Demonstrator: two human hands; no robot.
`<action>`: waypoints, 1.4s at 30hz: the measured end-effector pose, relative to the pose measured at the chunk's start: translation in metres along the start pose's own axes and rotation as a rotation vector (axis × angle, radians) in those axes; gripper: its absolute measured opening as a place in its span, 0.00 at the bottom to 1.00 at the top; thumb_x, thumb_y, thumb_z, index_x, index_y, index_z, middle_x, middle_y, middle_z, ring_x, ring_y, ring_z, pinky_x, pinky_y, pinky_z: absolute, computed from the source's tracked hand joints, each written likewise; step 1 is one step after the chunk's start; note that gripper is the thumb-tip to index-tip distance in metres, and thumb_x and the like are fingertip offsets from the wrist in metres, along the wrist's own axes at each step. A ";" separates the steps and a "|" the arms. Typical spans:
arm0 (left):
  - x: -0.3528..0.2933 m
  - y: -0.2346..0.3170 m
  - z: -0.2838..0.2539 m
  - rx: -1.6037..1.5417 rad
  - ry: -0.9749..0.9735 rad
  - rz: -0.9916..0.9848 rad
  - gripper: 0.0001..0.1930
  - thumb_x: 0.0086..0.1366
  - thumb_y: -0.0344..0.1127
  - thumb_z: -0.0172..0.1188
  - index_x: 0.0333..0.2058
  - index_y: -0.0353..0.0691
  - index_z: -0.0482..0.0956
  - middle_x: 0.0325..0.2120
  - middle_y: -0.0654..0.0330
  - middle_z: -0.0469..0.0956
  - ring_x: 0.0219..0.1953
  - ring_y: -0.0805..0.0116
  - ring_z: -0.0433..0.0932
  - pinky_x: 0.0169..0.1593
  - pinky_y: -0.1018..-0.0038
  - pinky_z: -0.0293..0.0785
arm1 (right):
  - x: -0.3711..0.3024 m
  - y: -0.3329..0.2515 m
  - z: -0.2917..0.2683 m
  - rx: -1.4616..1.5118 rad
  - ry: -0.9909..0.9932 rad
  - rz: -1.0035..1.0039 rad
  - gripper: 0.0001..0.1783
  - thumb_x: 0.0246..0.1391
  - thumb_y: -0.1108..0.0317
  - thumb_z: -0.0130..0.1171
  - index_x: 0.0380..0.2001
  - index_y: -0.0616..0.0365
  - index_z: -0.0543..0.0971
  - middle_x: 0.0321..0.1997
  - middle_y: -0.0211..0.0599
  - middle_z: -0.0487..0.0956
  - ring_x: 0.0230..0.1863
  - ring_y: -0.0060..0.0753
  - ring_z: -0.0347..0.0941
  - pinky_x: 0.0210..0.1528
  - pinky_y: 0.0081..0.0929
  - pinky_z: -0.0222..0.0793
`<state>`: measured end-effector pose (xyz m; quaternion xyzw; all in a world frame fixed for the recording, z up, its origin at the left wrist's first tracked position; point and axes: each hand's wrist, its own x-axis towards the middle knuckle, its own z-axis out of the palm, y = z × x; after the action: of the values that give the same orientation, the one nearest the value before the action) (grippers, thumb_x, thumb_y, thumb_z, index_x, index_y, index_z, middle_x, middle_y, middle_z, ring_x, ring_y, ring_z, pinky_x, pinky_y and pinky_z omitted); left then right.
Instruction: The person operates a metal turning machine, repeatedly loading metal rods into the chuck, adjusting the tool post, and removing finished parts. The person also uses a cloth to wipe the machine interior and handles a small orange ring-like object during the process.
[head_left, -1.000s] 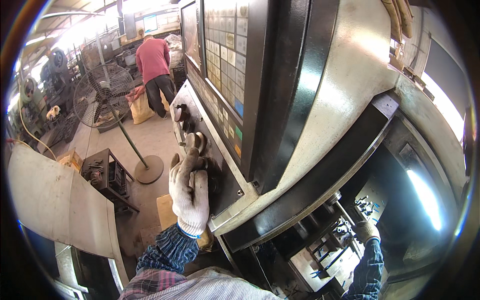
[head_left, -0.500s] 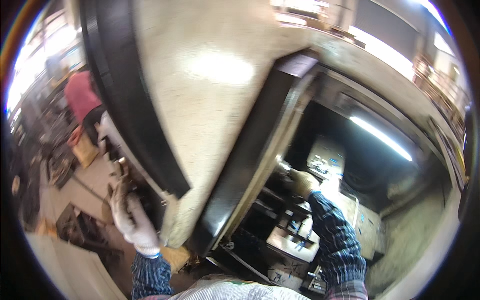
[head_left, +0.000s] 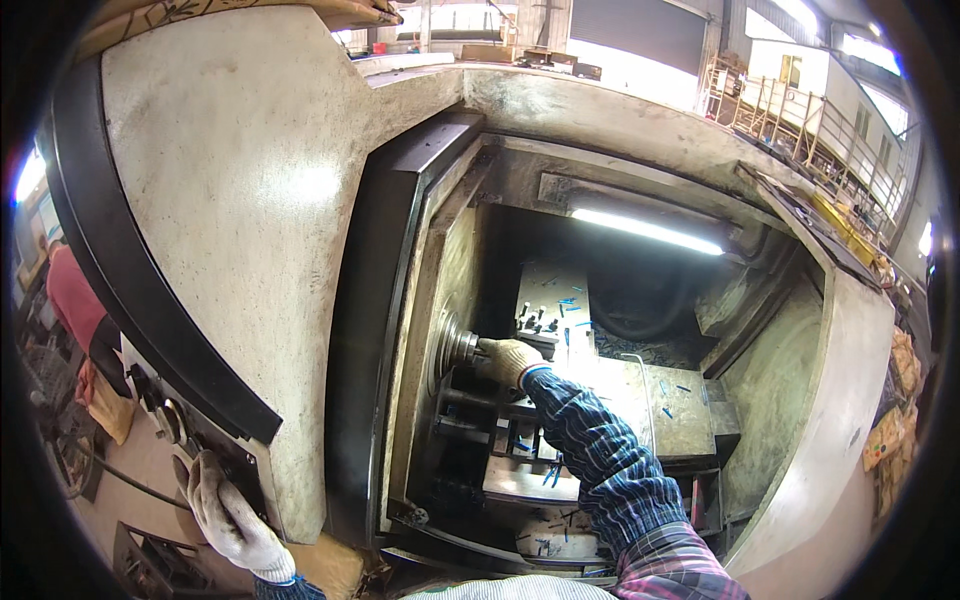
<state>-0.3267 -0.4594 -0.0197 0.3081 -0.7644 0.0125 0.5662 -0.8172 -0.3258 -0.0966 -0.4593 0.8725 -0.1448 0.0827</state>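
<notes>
My right hand [head_left: 512, 361], in a cream knitted glove and a dark blue patterned oversleeve, reaches inside a lathe. Its fingers close at the face of the round metal chuck [head_left: 458, 347]; what they hold, if anything, is hidden. To the right of the chuck stands a tool block [head_left: 535, 335] with several bolts. Outside, at the lower left, my left hand [head_left: 225, 515] wears a grey-stained white glove. Its fingers are stretched out, just below the knobs and levers [head_left: 172, 420] on the machine's side panel, and nothing shows in them.
A bright lamp tube [head_left: 648, 232] crosses the upper chamber. Blue chips lie over the metal slide [head_left: 680, 400]. The dark door edge [head_left: 375, 330] stands left of the opening. Another person in a red top [head_left: 75, 295] is at the far left.
My view has swung, so the lathe opening sits further left. My right hand remains at the chuck. My left hand appears lower, below the panel knobs.
</notes>
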 end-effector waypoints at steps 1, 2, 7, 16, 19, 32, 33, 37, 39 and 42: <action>0.000 0.003 0.002 -0.042 0.004 -0.004 0.19 0.77 0.29 0.49 0.60 0.25 0.77 0.60 0.43 0.79 0.65 0.41 0.74 0.70 0.48 0.66 | -0.001 0.007 0.008 0.014 0.006 0.018 0.32 0.60 0.47 0.67 0.62 0.50 0.77 0.49 0.52 0.87 0.52 0.58 0.84 0.55 0.48 0.80; 0.001 0.009 0.007 -0.085 0.009 -0.008 0.19 0.77 0.29 0.49 0.60 0.25 0.77 0.60 0.43 0.79 0.66 0.41 0.73 0.70 0.48 0.66 | 0.005 0.017 0.010 0.033 -0.026 0.026 0.33 0.61 0.47 0.66 0.63 0.51 0.75 0.50 0.51 0.87 0.52 0.56 0.84 0.55 0.46 0.79; 0.014 0.004 -0.004 0.172 0.009 0.236 0.24 0.79 0.33 0.49 0.69 0.29 0.68 0.67 0.39 0.69 0.70 0.35 0.66 0.70 0.46 0.67 | -0.017 0.035 -0.019 0.000 0.176 0.166 0.27 0.66 0.48 0.61 0.61 0.51 0.79 0.49 0.46 0.87 0.52 0.51 0.83 0.56 0.42 0.78; 0.031 0.037 0.004 -0.164 0.149 0.252 0.21 0.81 0.41 0.51 0.58 0.29 0.79 0.56 0.36 0.80 0.57 0.44 0.81 0.62 0.60 0.75 | -0.169 0.061 0.012 -0.250 0.114 0.408 0.33 0.68 0.40 0.55 0.70 0.42 0.72 0.70 0.54 0.73 0.70 0.59 0.69 0.74 0.52 0.61; 0.034 -0.035 -0.009 0.050 -0.145 0.168 0.27 0.82 0.46 0.48 0.70 0.37 0.65 0.52 0.47 0.83 0.47 0.61 0.89 0.42 0.67 0.90 | -0.184 0.080 0.042 -0.017 0.207 0.478 0.31 0.69 0.43 0.56 0.70 0.42 0.72 0.66 0.50 0.77 0.67 0.57 0.73 0.67 0.50 0.69; 0.019 -0.014 0.156 -0.234 -0.235 0.291 0.25 0.81 0.44 0.49 0.68 0.35 0.72 0.66 0.45 0.73 0.63 0.54 0.78 0.59 0.56 0.83 | -0.304 0.021 0.108 0.192 0.009 0.957 0.31 0.67 0.45 0.60 0.67 0.42 0.67 0.43 0.55 0.85 0.46 0.64 0.84 0.43 0.58 0.79; 0.005 -0.013 0.170 -0.269 -0.231 0.267 0.24 0.82 0.43 0.49 0.68 0.35 0.72 0.66 0.45 0.73 0.64 0.54 0.77 0.60 0.57 0.82 | -0.324 0.018 0.124 0.170 0.023 0.969 0.31 0.67 0.44 0.60 0.67 0.41 0.67 0.44 0.55 0.85 0.46 0.64 0.84 0.43 0.58 0.79; -0.046 0.032 0.191 -0.435 -0.263 0.249 0.21 0.82 0.36 0.50 0.66 0.29 0.72 0.66 0.44 0.73 0.67 0.53 0.73 0.69 0.60 0.69 | -0.399 -0.019 0.165 0.244 0.144 0.997 0.34 0.64 0.43 0.62 0.70 0.37 0.71 0.46 0.49 0.86 0.47 0.57 0.84 0.46 0.53 0.79; -0.064 0.041 0.185 -0.491 -0.305 0.358 0.21 0.82 0.33 0.49 0.67 0.28 0.71 0.67 0.44 0.72 0.70 0.49 0.69 0.73 0.56 0.62 | -0.441 -0.036 0.196 0.404 0.342 1.022 0.34 0.63 0.42 0.64 0.68 0.41 0.74 0.45 0.46 0.87 0.42 0.53 0.84 0.45 0.46 0.80; -0.093 0.065 0.193 -0.602 -0.348 0.506 0.25 0.82 0.38 0.43 0.69 0.25 0.67 0.69 0.40 0.69 0.72 0.42 0.65 0.74 0.48 0.60 | -0.489 -0.073 0.219 0.665 0.446 1.325 0.33 0.65 0.48 0.65 0.69 0.42 0.74 0.38 0.40 0.87 0.32 0.38 0.82 0.36 0.35 0.79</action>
<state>-0.5078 -0.4351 -0.1484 -0.0704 -0.8696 -0.1248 0.4725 -0.4238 -0.0005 -0.2739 0.2477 0.8719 -0.4084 0.1079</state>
